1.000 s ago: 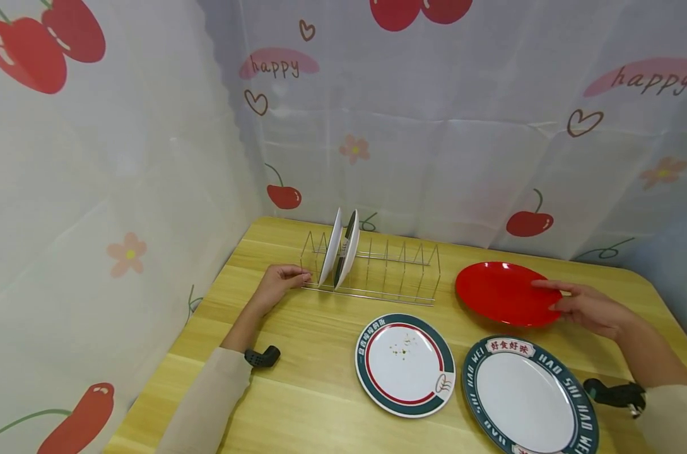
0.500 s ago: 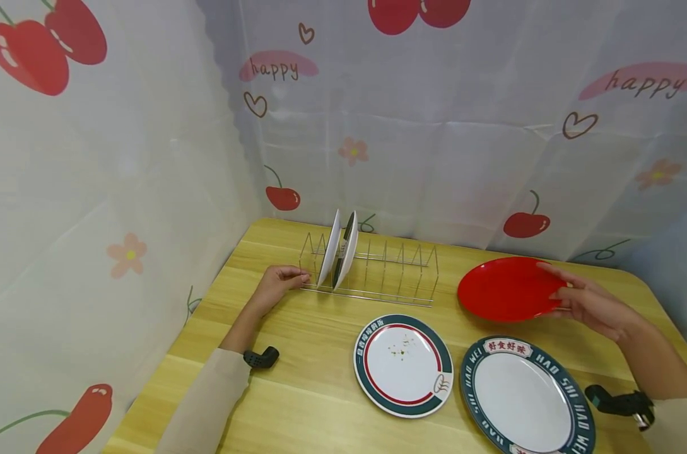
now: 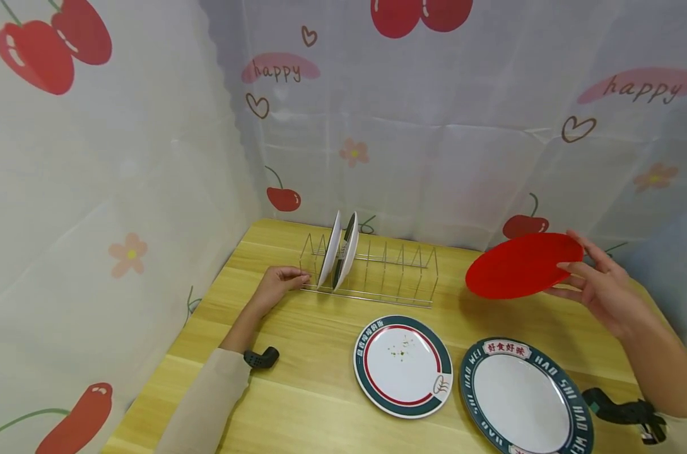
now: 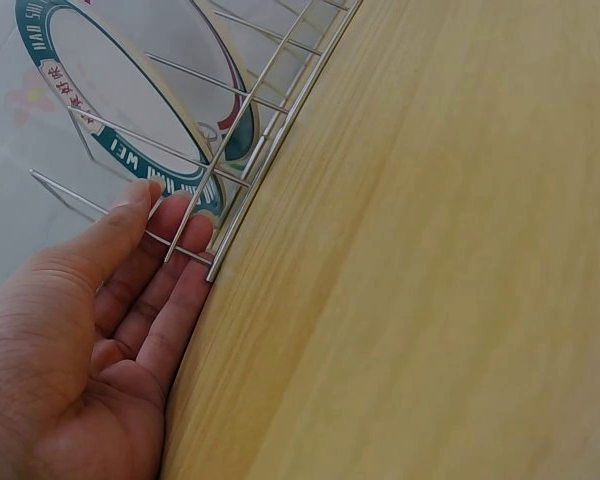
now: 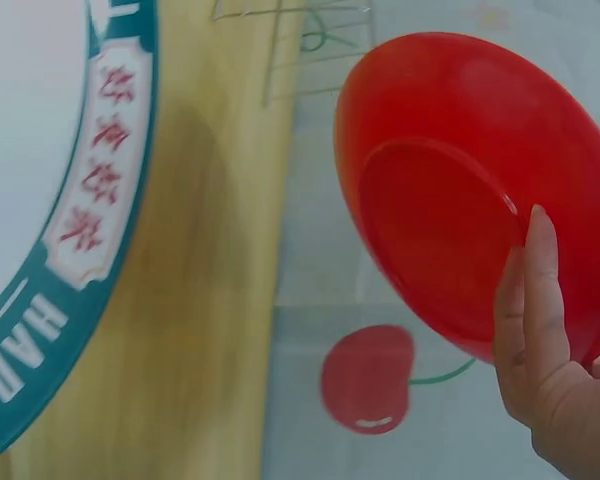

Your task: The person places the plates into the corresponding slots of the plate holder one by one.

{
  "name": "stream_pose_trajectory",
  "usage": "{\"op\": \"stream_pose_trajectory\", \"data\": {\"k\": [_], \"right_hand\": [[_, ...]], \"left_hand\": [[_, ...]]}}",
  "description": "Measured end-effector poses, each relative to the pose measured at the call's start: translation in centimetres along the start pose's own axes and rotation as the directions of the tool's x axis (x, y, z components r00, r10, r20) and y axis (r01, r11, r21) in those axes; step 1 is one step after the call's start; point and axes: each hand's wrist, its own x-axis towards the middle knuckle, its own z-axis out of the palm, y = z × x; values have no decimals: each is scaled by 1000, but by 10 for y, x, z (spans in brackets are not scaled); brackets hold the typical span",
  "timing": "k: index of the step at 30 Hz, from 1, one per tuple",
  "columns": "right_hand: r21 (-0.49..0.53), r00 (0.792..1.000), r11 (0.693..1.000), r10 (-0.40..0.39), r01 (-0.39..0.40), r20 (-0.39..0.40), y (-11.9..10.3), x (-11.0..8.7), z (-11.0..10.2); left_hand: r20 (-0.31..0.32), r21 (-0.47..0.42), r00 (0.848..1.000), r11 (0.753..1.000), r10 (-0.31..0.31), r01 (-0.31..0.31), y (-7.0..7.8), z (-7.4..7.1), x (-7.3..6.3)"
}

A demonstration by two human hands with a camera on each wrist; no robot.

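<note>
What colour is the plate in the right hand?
Plain red plate, no pattern; the right hand holds its edge. Clearest in the right wrist view.

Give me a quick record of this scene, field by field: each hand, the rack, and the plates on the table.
Right hand: grips red plate, lifted off the table, tilted
Left hand: fingers on the wire rack, at its left end
Rack contents: two plates standing on edge
Table: two green-rimmed plates lying flat, one with crumbs, one clean

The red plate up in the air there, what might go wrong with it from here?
The right hand holds the red plate only by one edge, tilted above the table, so it could slip and drop onto the green-rimmed plates lying below. The wire rack is light; the left hand merely touches its end, so it might slide.
</note>
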Motion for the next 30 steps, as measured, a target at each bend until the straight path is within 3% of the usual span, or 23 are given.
{"op": "stream_pose_trajectory", "data": {"k": [5, 12, 22, 30], "right_hand": [[-53, 994, 995, -85, 81, -73, -19, -4, 21], [-95, 983, 981, -176, 170, -60, -38, -5, 51], [-10, 972, 975, -222, 224, 72, -64, -1, 100], [-50, 978, 980, -187, 192, 87, -72, 11, 135]], "left_hand": [[1, 2, 1000, 1000, -7, 7, -1, -1, 2], [-2, 15, 1000, 1000, -20, 20, 0, -3, 2], [-7, 7, 1000, 1000, -14, 14, 0, -2, 1], [-6, 37, 1000, 999, -4, 5, -1, -1, 1]]}}
